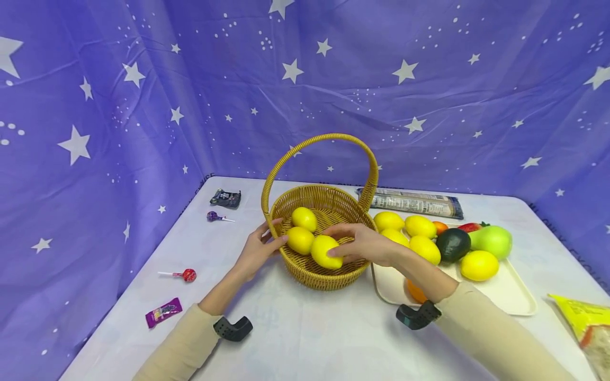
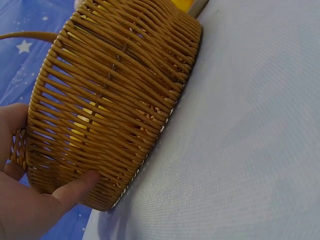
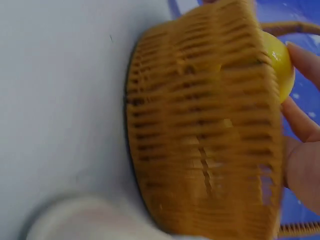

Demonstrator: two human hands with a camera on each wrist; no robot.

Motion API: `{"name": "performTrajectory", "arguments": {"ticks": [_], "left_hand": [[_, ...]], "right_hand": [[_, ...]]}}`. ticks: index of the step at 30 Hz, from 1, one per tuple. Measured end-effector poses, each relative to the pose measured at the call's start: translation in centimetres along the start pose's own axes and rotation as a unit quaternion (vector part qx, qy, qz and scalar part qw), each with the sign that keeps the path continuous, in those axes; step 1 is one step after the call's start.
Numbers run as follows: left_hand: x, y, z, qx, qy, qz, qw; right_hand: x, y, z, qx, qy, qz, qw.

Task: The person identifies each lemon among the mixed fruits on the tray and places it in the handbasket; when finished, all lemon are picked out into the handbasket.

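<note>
At the mouth of the wicker basket (image 1: pixel 325 280), a yellow lemon (image 1: pixel 324 252) was pinched by the right hand (image 1: pixel 363 245); the basket's left rim was gripped by the left hand (image 1: pixel 254 252).

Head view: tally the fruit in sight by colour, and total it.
Yellow: 8 lemons (2 in the wicker basket, 1 in the right hand, 5 on the tray)
Orange: 2 oranges, both partly hidden
Red: 1, apparently a strawberry
Dark green: 1 avocado
Light green: 1 pear
Total: 13
</note>
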State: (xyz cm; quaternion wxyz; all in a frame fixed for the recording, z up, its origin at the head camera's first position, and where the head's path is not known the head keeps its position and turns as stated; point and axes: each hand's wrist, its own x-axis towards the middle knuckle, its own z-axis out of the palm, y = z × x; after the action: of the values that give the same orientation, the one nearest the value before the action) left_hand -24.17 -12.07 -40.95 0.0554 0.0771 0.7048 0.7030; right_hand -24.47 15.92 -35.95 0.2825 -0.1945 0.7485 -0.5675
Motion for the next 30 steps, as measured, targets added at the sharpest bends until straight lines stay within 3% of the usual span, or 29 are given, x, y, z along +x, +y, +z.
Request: {"name": "performTrajectory", "arguments": {"ticks": [4,12,27,30], "left_hand": [[-0.1,0.0,0.1,0.002,0.001,-0.001,1.0000],[0.0,-0.1,0.2,0.009,0.004,-0.002,1.0000],[0.0,-0.2,0.0,0.016,-0.001,0.003,0.9999],[-0.1,-0.1,0.0,0.017,-0.001,0.005,0.9998]], "right_hand": [[1.6,-0.1,1.5,-0.036,-0.011,0.007,0.999],[4.0,0.0,3.7,-0.124,0.025,0.003,0.992],[6.1,0.1,5.6,-0.038,0.110,0.059,0.991],[6.1,0.1,5.7,-0.054,0.124,0.049,0.990]]}}
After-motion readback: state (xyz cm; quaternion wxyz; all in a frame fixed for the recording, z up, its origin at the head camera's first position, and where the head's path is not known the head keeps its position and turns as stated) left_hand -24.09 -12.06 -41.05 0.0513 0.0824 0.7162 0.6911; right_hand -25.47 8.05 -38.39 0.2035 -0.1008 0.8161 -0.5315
